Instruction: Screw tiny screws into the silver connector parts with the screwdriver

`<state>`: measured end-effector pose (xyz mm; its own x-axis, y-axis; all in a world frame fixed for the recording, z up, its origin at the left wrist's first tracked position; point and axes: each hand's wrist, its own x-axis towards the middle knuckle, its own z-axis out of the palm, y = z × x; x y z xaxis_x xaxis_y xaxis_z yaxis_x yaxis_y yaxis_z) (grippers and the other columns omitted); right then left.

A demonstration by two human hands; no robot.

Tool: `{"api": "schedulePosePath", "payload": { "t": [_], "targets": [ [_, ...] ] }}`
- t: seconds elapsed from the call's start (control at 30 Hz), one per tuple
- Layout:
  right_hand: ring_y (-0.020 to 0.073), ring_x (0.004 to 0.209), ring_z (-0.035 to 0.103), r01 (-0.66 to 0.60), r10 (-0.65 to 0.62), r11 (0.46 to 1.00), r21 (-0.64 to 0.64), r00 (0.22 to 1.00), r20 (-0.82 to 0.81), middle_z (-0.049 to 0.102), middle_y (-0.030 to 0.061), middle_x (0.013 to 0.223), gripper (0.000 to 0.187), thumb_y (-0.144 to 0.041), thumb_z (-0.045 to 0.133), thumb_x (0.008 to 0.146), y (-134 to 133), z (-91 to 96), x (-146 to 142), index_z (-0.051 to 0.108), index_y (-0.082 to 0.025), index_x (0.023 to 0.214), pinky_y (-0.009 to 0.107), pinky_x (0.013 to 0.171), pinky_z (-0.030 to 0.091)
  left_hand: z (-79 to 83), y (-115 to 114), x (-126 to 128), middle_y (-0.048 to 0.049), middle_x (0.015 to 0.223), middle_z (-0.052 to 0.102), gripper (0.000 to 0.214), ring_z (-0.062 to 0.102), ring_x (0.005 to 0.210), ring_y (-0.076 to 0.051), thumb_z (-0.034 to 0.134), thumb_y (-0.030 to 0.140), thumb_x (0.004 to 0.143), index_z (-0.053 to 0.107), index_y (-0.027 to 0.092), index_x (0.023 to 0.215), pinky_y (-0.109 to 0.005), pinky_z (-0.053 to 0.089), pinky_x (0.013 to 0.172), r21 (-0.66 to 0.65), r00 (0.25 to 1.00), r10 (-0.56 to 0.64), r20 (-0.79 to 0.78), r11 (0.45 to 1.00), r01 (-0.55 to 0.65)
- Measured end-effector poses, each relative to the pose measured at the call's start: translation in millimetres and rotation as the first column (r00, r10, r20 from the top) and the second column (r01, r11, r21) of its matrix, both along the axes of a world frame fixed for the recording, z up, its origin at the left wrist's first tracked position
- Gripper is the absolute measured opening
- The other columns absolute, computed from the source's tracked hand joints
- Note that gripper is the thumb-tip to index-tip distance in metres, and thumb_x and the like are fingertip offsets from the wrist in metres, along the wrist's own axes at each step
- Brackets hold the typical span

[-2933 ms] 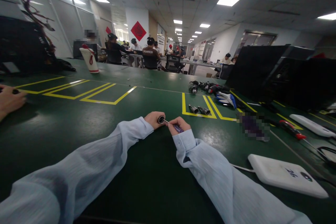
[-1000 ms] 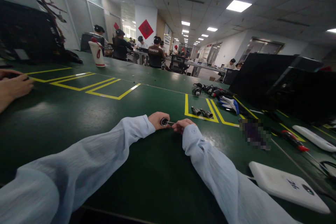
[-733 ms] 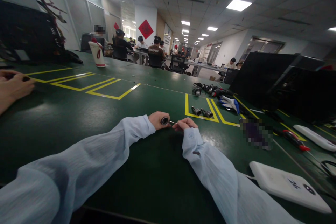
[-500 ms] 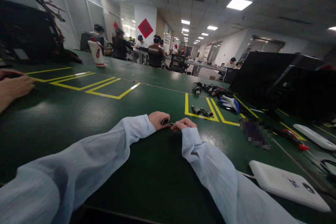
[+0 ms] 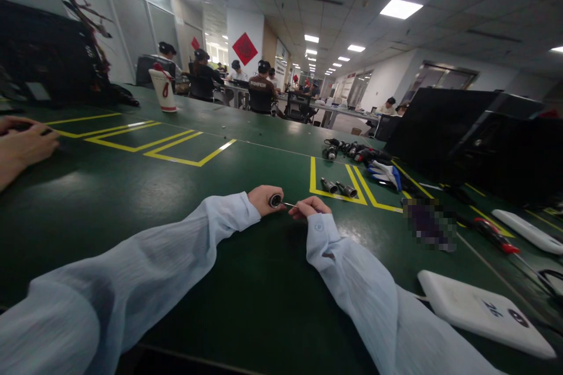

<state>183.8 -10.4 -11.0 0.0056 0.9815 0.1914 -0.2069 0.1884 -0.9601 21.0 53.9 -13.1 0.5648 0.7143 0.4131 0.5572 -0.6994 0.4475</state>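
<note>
My left hand (image 5: 263,199) is closed around a small cylindrical metal part (image 5: 275,200), whose round dark open end faces me and to the right. Pinched in my right hand (image 5: 311,207) is a thin metal rod (image 5: 288,205). Its far tip reaches the rim of the part; whether it goes inside, I cannot tell. The rest of the rod is hidden in my fingers. Beyond my right hand, two similar metal parts (image 5: 346,189) lie on their sides within a yellow taped outline (image 5: 312,176).
On the green table (image 5: 264,281), a white power bank (image 5: 475,304) and a red-handled screwdriver (image 5: 495,234) lie at right. Dark cabled parts (image 5: 332,151) and blue-white gloves (image 5: 385,173) lie further back. A paper cup (image 5: 163,91) stands at back left. Another person's hand (image 5: 26,140) is at the left edge.
My right hand has shifted slightly right, drawing the rod back so more of it shows. The part in my left hand has turned a little, showing its dark end more fully.
</note>
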Motion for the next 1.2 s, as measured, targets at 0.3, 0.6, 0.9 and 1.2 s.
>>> {"api": "schedulePosePath", "payload": {
  "t": [0.3,0.6,0.9,1.2],
  "targets": [
    [0.0107,0.047,0.055,0.07,-0.087,0.991,0.116,0.985,0.149,0.065,0.0005,0.058,0.017,-0.032,0.058,0.066,-5.6,-3.5,-10.9,0.053,-0.018,0.059,0.023,0.048,0.045,2.8,-2.3,-2.0,0.004,0.054,0.047,0.023,0.042,0.052,-0.008,0.058,0.034,0.065,0.048,0.014,0.06,-0.018,0.031,0.048,-0.011,0.999,-0.012,0.047,1.0,0.012],
    [0.013,0.054,0.055,0.101,-0.248,0.92,0.378,0.897,0.364,0.066,0.004,0.069,0.013,-0.03,0.055,0.069,-13.2,-6.4,-18.3,0.057,-0.019,0.063,0.025,0.054,0.043,1.0,1.8,-2.8,0.004,0.053,0.046,0.026,0.041,0.051,-0.007,0.058,0.037,0.064,0.046,0.014,0.058,-0.018,0.032,0.047,-0.045,0.99,-0.052,0.134,0.997,0.058],
    [0.0123,0.054,0.057,0.088,-0.158,0.956,0.28,0.958,0.239,0.065,0.0015,0.063,0.014,-0.031,0.057,0.07,-11.6,-4.6,-15.1,0.053,-0.019,0.064,0.025,0.054,0.045,1.8,0.2,-2.6,0.0035,0.052,0.047,0.026,0.041,0.049,-0.007,0.058,0.037,0.063,0.047,0.013,0.058,-0.017,0.033,0.046,-0.062,0.983,-0.071,0.17,0.995,0.082],
    [0.0111,0.047,0.054,0.08,-0.126,0.973,0.217,0.97,0.206,0.062,0.0001,0.055,0.02,-0.034,0.057,0.069,-10.8,-1.1,-6.6,0.053,-0.019,0.058,0.025,0.05,0.045,1.4,1.3,-2.7,0.0036,0.053,0.047,0.027,0.042,0.051,-0.007,0.061,0.036,0.061,0.048,0.013,0.059,-0.018,0.033,0.047,-0.053,0.988,-0.039,0.152,0.997,0.048]
  ]
}}
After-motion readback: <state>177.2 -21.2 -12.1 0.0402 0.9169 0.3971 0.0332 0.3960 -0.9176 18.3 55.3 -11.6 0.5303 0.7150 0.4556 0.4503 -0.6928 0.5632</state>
